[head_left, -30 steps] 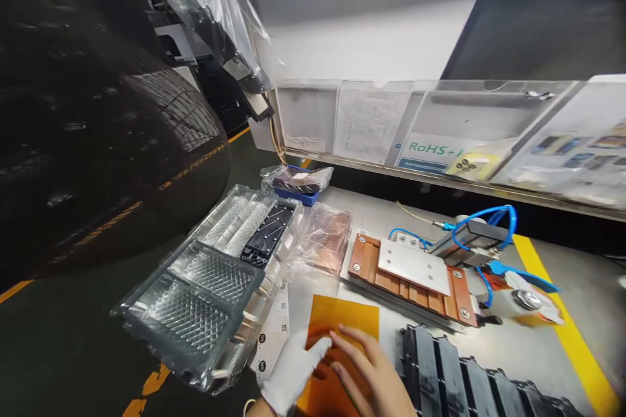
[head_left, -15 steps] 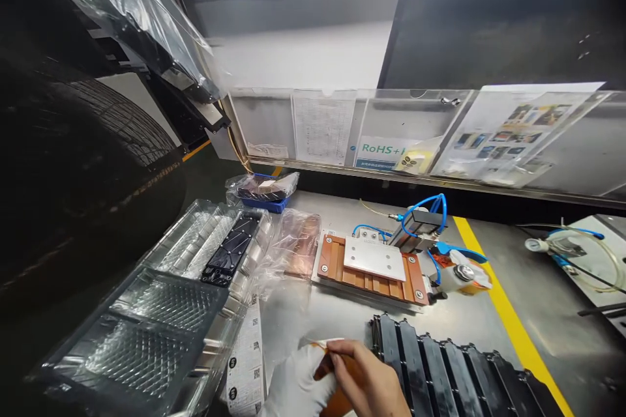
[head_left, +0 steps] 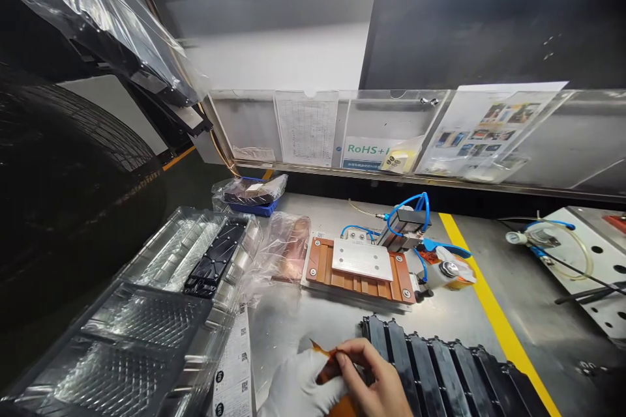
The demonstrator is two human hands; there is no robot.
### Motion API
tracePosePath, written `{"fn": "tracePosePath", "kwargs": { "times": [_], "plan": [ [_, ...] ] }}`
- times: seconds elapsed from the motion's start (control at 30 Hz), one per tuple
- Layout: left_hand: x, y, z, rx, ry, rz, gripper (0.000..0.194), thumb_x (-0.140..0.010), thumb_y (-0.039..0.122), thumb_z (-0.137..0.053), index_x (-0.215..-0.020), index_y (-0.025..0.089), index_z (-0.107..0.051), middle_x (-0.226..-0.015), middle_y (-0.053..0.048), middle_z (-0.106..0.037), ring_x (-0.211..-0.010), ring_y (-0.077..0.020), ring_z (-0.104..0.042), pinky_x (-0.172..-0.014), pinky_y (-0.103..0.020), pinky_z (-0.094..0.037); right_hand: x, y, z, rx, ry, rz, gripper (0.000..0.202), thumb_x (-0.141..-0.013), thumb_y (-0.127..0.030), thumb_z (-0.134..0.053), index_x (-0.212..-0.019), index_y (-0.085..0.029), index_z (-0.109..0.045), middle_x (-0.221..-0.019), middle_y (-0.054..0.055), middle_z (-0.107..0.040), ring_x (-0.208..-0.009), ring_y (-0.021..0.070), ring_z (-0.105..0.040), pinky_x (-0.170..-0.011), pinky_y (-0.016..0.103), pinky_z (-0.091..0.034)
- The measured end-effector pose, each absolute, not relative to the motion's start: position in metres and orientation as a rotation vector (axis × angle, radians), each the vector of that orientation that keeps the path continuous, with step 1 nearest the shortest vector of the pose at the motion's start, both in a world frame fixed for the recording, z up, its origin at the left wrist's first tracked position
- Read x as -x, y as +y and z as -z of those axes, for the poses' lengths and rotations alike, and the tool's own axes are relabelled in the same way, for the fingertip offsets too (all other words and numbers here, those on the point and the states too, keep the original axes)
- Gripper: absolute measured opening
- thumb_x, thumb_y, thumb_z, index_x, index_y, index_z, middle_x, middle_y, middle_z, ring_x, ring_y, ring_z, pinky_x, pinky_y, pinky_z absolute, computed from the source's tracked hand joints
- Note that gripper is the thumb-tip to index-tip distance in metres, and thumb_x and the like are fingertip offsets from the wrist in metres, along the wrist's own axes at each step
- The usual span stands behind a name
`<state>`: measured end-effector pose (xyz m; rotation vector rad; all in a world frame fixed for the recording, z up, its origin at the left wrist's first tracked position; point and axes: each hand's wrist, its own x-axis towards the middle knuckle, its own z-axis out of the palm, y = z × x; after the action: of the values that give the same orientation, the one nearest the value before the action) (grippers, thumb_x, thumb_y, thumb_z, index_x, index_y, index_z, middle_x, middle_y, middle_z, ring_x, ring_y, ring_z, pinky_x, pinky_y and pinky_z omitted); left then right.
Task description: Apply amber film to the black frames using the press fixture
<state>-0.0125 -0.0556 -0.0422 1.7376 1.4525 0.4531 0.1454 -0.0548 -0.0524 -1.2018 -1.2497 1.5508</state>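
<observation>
Low in the middle of the head view, my left hand [head_left: 299,386], in a white glove, is closed on a thin amber film [head_left: 319,348] with a pointed corner sticking up. My bare right hand [head_left: 375,379] pinches the same film between thumb and fingertips, close against the glove. More amber material shows below, between the hands, partly hidden by them. A row of black ribbed parts [head_left: 447,371] lies just right of my right hand. To the left of the glove is a white strip with printed codes [head_left: 233,365].
A clear plastic tray [head_left: 100,296] at left holds a black rectangular part [head_left: 218,257]. Behind my hands stand a brown fixture with a metal plate [head_left: 362,259], bagged copper-coloured sheets [head_left: 292,251] and a bottle [head_left: 448,270]. A white panel with hoses [head_left: 587,260] is at right.
The view has swung slightly right, so the bench things sit further left. The film's corner now stands up clear of the glove, and the pale edge seen by the fingertips no longer shows.
</observation>
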Motion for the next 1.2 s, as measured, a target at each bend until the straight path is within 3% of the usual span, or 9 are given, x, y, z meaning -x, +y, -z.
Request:
{"fn": "tracePosePath", "kwargs": {
  "times": [0.1,0.23,0.33,0.5,0.63,0.83,1.0,1.1,1.2],
  "plan": [
    [0.012,-0.056,0.042,-1.732,1.452,-0.422,0.025,-0.083,0.046,-0.056,-0.082,0.027,-0.074,-0.069,0.001,-0.071,-0.061,-0.0153,-0.06,-0.055,-0.023,-0.045,-0.155,-0.051,0.044,1.099,-1.093,-1.771,0.033,-0.081,-0.049,-0.062,-0.098,-0.021,-0.058,-0.097,0.01,-0.074,-0.089,0.0233,-0.07,-0.082,0.034,-0.054],
    [0.009,-0.058,0.042,-1.729,1.47,-0.397,0.018,-0.079,0.043,-0.062,-0.083,0.029,-0.074,-0.075,0.003,-0.073,-0.065,-0.0154,-0.062,-0.058,-0.023,-0.044,-0.154,-0.049,0.044,1.116,-1.017,-1.761,0.031,-0.082,-0.05,-0.06,-0.086,-0.02,-0.063,-0.092,0.01,-0.073,-0.093,0.0252,-0.069,-0.083,0.037,-0.054],
    [0.01,-0.058,0.038,-1.72,1.522,-0.37,0.017,-0.077,0.043,-0.065,-0.08,0.028,-0.073,-0.075,0.002,-0.073,-0.066,-0.0156,-0.063,-0.057,-0.023,-0.042,-0.153,-0.045,0.056,1.196,-0.818,-1.542,0.032,-0.075,-0.052,-0.068,-0.083,-0.021,-0.067,-0.095,0.007,-0.072,-0.099,0.023,-0.066,-0.086,0.032,-0.055],
    [0.034,-0.052,0.034,-1.764,1.649,-0.325,0.037,-0.081,0.054,-0.058,-0.068,0.021,-0.067,-0.069,-0.002,-0.071,-0.064,-0.0159,-0.063,-0.057,-0.024,-0.04,-0.187,-0.034,0.065,1.209,-0.142,-1.45,0.041,-0.052,-0.041,-0.086,-0.086,-0.022,-0.071,-0.093,0.002,-0.075,-0.091,0.0155,-0.07,-0.08,0.018,-0.057],
    [0.067,-0.045,0.051,-1.512,1.638,-0.493,0.034,-0.082,0.051,-0.057,-0.076,0.019,-0.067,-0.074,0.0,-0.07,-0.069,-0.0141,-0.061,-0.064,-0.023,-0.042,-0.223,-0.026,0.062,1.174,0.183,-1.278,0.03,-0.06,-0.03,-0.082,-0.086,-0.022,-0.071,-0.085,-0.002,-0.075,-0.077,0.011,-0.07,-0.074,0.015,-0.059],
    [0.09,-0.028,0.097,-1.385,1.643,-0.403,0.036,-0.077,0.053,-0.06,-0.079,0.017,-0.065,-0.065,0.003,-0.063,-0.062,-0.0129,-0.052,-0.06,-0.025,-0.039,-0.233,-0.022,0.059,1.172,0.027,-1.198,0.033,-0.06,-0.034,-0.085,-0.084,-0.02,-0.069,-0.091,-0.001,-0.075,-0.082,0.0122,-0.07,-0.074,0.017,-0.06],
    [0.099,-0.014,0.116,-1.53,1.686,-0.212,0.037,-0.08,0.053,-0.055,-0.081,0.017,-0.067,-0.069,0.0,-0.068,-0.067,-0.0175,-0.058,-0.063,-0.027,-0.042,-0.249,-0.014,0.052,1.199,0.012,-1.1,0.037,-0.06,-0.039,-0.084,-0.089,-0.022,-0.068,-0.09,-0.003,-0.074,-0.079,0.0108,-0.069,-0.07,0.016,-0.06],
    [0.109,-0.005,0.118,-1.614,1.691,-0.102,0.033,-0.079,0.047,-0.057,-0.094,0.021,-0.07,-0.085,-0.004,-0.072,-0.081,-0.0243,-0.063,-0.075,-0.034,-0.045,-0.265,-0.007,0.045,1.287,-0.098,-1.016,0.04,-0.057,-0.046,-0.084,-0.086,-0.024,-0.068,-0.087,-0.004,-0.074,-0.077,0.0107,-0.069,-0.069,0.015,-0.058],
    [0.101,0.009,0.109,-1.783,1.731,-0.029,0.042,-0.08,0.039,-0.056,-0.118,0.022,-0.064,-0.112,-0.011,-0.067,-0.103,-0.0314,-0.059,-0.092,-0.045,-0.041,-0.268,0.002,0.041,1.509,-0.445,-1.148,0.049,-0.05,-0.057,-0.083,-0.081,-0.022,-0.069,-0.084,0.0,-0.074,-0.08,0.0153,-0.069,-0.071,0.018,-0.057]
  ]
}}
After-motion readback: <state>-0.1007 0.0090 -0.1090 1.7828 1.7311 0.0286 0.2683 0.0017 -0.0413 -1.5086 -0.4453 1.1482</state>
